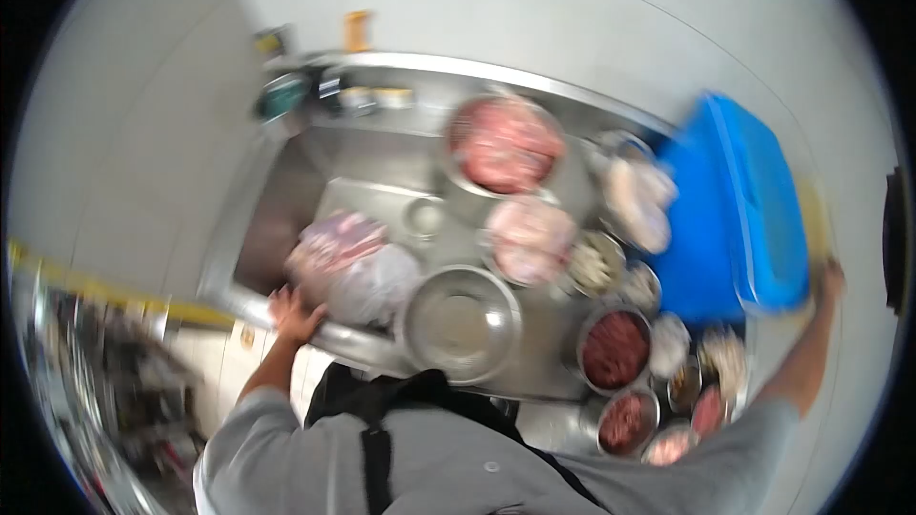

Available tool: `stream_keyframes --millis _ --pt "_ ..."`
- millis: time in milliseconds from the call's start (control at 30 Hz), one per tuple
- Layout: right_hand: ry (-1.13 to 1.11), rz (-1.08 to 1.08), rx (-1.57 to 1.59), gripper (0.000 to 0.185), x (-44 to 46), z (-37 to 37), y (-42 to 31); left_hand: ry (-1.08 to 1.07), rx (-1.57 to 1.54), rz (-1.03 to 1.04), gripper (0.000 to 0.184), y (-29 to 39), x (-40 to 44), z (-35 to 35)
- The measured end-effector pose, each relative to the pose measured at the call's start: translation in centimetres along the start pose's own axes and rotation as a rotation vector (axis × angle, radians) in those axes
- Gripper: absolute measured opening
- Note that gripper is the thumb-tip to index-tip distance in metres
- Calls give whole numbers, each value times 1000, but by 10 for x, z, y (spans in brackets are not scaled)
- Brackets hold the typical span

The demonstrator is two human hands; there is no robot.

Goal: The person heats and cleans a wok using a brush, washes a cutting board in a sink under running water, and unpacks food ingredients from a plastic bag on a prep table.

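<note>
My left hand (298,315) rests on the front rim of the steel sink (358,345), fingers apart and holding nothing. Just beside it in the basin lies a large piece of pale pink meat (343,238), partly under a clear plastic bag (372,286). Far to the right, my right hand (830,282) reaches past a blue plastic bin (763,200). It is at the lower edge of a blurred yellowish flat thing (814,219) behind the bin. Motion blur hides its fingers, so whether it grips that thing is unclear.
An empty steel bowl (460,324) sits at the sink's front edge. Behind are bowls of red meat (506,145) and pale meat (530,238). Several smaller bowls, some with minced meat (615,350), crowd the right counter. A faucet area (334,86) is at the back left.
</note>
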State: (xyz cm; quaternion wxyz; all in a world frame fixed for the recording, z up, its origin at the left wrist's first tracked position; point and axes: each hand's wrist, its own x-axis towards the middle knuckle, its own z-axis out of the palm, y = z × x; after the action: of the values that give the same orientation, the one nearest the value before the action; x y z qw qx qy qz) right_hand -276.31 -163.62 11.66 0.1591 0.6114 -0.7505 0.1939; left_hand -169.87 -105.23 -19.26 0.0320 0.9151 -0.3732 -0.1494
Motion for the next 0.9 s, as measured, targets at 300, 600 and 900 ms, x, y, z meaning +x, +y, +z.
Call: stream_keyframes --millis 300,600,900 --pt "884 -624 439 23 -46 -178 -404 53 -148 24 99 -17 -10 -2" --pt "-205 -1131 1263 43 -452 -218 -821 158 -757 259 84 -138 -144 -3" --pt "-1087 -1464 987 29 -896 -218 -906 -82 -981 -509 81 -402 -330 77"
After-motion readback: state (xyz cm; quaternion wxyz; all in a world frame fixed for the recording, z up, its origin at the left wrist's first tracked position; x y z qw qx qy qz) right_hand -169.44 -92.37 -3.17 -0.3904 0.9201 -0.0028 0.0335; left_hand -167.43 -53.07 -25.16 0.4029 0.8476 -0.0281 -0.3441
